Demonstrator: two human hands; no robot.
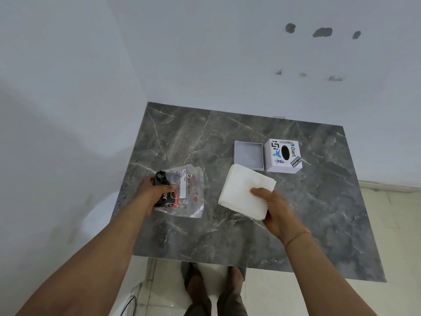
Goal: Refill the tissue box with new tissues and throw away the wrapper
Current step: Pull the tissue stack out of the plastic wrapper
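A white stack of tissues (245,190) is held above the table in my right hand (276,210), gripped at its near right corner. The clear plastic wrapper (189,190) with black, red and white print lies on the table's left part; my left hand (157,190) grips its left end. The tissue box stands in two pieces at the back right: a shallow grey tray (248,155), empty, and beside it on the right the white cover (283,155) with stickers and a dark oval hole on top.
The grey marble-patterned table (227,236) is set into a corner of white walls (68,110). Pale floor tiles (398,224) lie to the right. My two feet (214,277) stand just below the table's near edge.
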